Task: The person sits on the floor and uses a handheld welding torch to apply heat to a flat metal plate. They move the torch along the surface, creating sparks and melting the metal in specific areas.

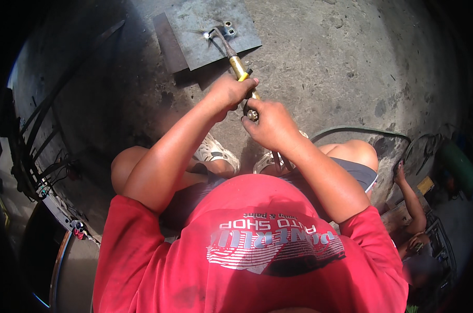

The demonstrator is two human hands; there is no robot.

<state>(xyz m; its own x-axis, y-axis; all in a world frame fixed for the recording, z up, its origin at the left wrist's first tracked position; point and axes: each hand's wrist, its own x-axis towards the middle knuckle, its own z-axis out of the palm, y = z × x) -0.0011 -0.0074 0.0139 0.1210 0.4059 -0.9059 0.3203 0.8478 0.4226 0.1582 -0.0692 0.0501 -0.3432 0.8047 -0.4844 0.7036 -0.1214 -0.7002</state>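
My left hand [231,91] is closed around the brass shaft of a cutting torch [237,64], just below a yellow fitting. My right hand [270,122] is closed on the torch's lower end, thumb and fingers around its valve knob [253,115]. The bent steel nozzle reaches up to a grey metal plate [191,37], where a small bright glow shows at its tip; whether it touches cannot be told. Small holes [231,32] pierce the plate beside the nozzle. A darker metal sheet [167,41] lies under the plate's left part. Hoses [278,163] hang below my right hand.
I squat on stained concrete [325,68] in sandals. Dark bars and cables [35,151] crowd the left edge. A hose [356,129] curves rightward toward a green cylinder [456,161]. At lower right another person's arm [413,206] reaches toward the hose, near a wooden piece and black metal frames.
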